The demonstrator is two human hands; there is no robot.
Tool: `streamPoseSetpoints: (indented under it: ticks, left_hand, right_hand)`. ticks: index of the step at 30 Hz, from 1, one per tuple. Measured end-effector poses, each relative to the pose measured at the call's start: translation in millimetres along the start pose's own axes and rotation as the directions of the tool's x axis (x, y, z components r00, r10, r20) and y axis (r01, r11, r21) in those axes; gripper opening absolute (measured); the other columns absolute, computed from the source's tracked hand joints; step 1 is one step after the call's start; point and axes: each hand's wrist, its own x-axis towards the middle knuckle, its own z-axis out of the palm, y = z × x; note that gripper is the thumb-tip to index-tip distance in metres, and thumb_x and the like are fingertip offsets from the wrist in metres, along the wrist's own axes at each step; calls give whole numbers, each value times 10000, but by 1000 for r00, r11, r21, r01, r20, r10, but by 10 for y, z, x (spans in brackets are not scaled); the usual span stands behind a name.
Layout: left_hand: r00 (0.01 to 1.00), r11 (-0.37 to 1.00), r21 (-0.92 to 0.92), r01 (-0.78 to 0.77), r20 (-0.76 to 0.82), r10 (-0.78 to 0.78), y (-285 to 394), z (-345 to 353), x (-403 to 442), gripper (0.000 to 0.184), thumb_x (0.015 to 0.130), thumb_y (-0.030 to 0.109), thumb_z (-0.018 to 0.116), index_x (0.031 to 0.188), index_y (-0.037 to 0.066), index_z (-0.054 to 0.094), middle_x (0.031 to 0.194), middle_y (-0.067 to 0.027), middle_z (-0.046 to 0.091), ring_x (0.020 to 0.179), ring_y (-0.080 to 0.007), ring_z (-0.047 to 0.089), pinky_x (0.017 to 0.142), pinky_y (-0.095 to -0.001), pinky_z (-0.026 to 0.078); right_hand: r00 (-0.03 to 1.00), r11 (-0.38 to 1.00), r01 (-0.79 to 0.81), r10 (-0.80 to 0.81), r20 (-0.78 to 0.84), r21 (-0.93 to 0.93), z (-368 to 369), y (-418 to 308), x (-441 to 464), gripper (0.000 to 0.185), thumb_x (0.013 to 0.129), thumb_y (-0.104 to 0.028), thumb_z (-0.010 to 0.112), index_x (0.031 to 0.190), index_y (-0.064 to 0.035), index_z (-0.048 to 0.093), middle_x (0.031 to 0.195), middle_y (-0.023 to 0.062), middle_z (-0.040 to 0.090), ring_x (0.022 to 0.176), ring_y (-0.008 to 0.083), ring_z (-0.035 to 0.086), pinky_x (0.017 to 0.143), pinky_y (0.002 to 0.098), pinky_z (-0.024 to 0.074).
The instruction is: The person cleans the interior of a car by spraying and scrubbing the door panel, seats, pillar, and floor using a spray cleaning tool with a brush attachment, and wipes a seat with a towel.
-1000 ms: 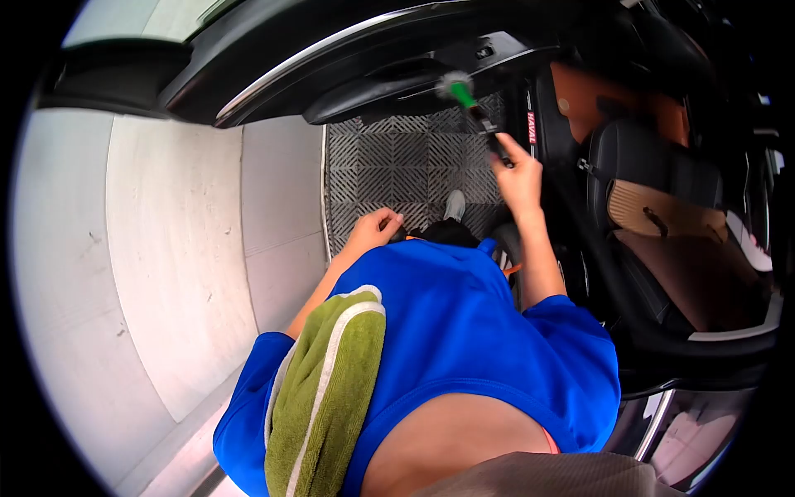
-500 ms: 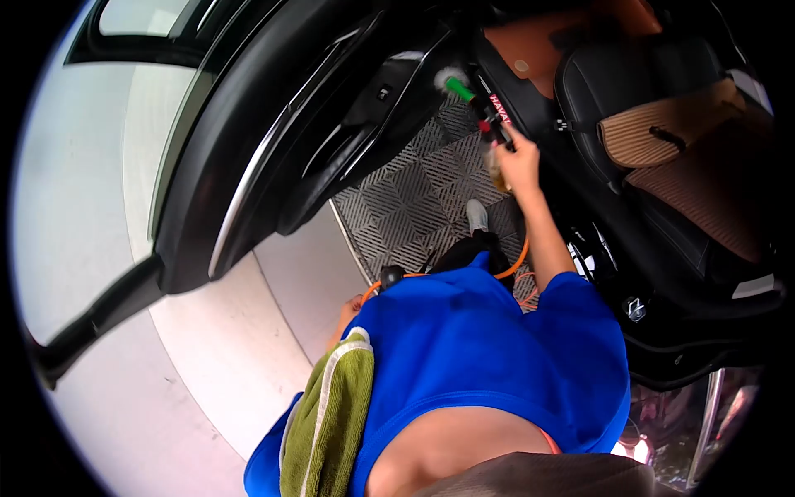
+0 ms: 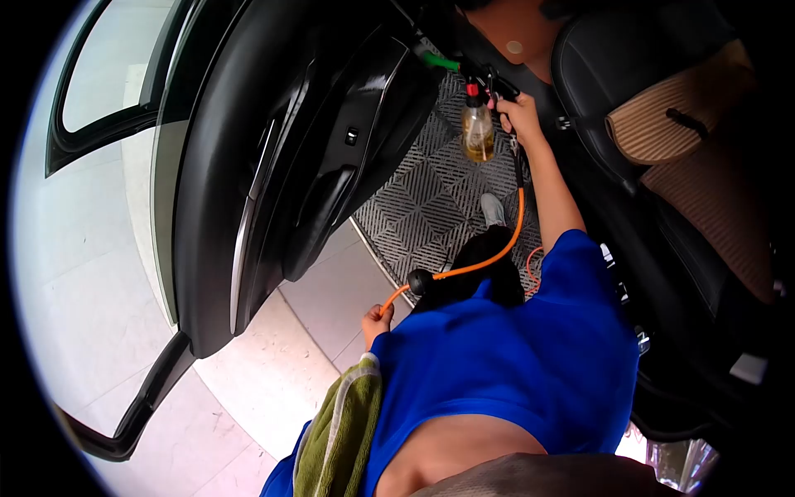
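Head view: spray bottle [image 3: 478, 132] part-filled with amber liquid [image 3: 479, 148].

Vehicle-care bay or garage, by appearance. Car door [image 3: 331, 157] open beside a seat [image 3: 638, 83]; ribbed dark mat [image 3: 418, 195] laid against pale floor tiles [image 3: 323, 277]. Orange hose [image 3: 489, 263] connects to a spray gun [image 3: 497, 85] carrying a bottle [image 3: 478, 132] of amber liquid. Green towel [image 3: 341, 427] on the worker's shoulder.
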Motion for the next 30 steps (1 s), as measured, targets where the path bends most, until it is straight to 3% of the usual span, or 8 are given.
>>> streamPoseSetpoints:
  ticks: [4, 9, 11, 15, 19, 23, 28, 30]
  left_hand:
    - [995, 994, 39, 98, 19, -99, 181, 99, -124, 333, 846, 203, 659, 598, 60, 487, 533, 70, 366, 484, -43, 317, 430, -254, 242]
    - [985, 982, 77, 173, 15, -175, -20, 185, -123, 344, 825, 251, 686, 597, 52, 521, 518, 63, 396, 476, -47, 339, 432, -251, 259]
    - [984, 982, 64, 177, -7, -177, -204, 148, -97, 335, 823, 246, 687, 603, 49, 531, 517, 61, 400, 481, -48, 339, 436, -252, 259]
    - [991, 988, 84, 133, -23, -131, -280, 67, -113, 297, 817, 225, 690, 623, 42, 560, 518, 58, 412, 490, -49, 344, 446, -250, 265]
    - [992, 991, 45, 129, 6, -129, -214, 34, -100, 259, 809, 182, 686, 629, 37, 570, 522, 59, 419, 495, -48, 351, 449, -249, 274]
    - [987, 987, 56, 149, 56, -152, -305, -28, -38, 244, 808, 148, 671, 626, 28, 561, 527, 65, 416, 502, -44, 358, 448, -252, 280]
    - [994, 994, 80, 69, 85, -76, -253, -21, -48, 257, 813, 166, 691, 623, 63, 552, 535, 79, 427, 479, -35, 343, 441, -238, 252]
    - [994, 995, 62, 73, 79, -78, -361, -30, -35, 254, 814, 166, 688, 625, 63, 553, 536, 79, 430, 478, -36, 343, 441, -239, 254]
  right_hand:
    - [988, 979, -97, 73, -139, -180, -101, 692, 349, 78, 741, -2, 541, 762, 16, 613, 548, 42, 544, 340, 88, 400, 320, 250, 295]
    - [958, 973, -200, 171, -229, -112, -140, 1373, 638, 123, 703, -6, 573, 807, 57, 555, 676, 112, 614, 348, 116, 406, 316, 273, 295]
    - [936, 962, -234, 183, -302, -140, -115, 1668, 685, 89, 689, -19, 595, 729, 44, 546, 585, 82, 558, 344, 123, 408, 319, 280, 299]
    - [942, 900, -326, 286, -174, -290, 55, 1855, 404, 121, 655, -34, 650, 706, 15, 552, 528, 58, 506, 329, 131, 398, 309, 291, 295]
    - [923, 931, -333, 289, -256, -148, 122, 1840, -32, 126, 660, -42, 655, 725, 16, 565, 544, 53, 513, 328, 123, 394, 300, 278, 276]
    - [977, 993, -113, 119, -179, 43, 306, 1295, -523, 50, 734, 25, 583, 776, 4, 601, 534, 4, 490, 380, 77, 418, 346, 257, 302]
    - [980, 990, 141, -137, -143, 18, 517, 1290, -781, 480, 765, 48, 528, 1242, 4, 530, 620, 9, 539, 419, 62, 440, 382, 228, 347]
    - [973, 989, 147, -139, -184, 31, 572, 1329, -803, 450, 766, 47, 533, 1214, 8, 546, 627, 6, 541, 427, 59, 442, 387, 226, 347]
